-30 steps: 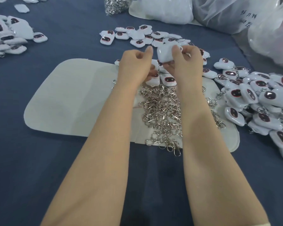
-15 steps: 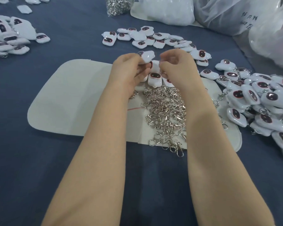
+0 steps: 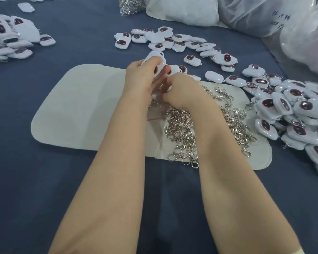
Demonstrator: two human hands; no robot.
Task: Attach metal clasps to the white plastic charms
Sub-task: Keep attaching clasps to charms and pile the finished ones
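Just above the middle of the frame the left hand (image 3: 145, 77) curls its fingers round a white rounded plastic charm (image 3: 155, 58), held over the far edge of the pale felt mat (image 3: 72, 107). The right hand (image 3: 184, 90) is bunched against it, fingertips hidden, so I cannot tell whether it pinches a clasp. Below lies the heap of silver metal clasps (image 3: 182, 131). I'd turn the charm's loop toward the right hand and open the clasp gate fully before hooking.
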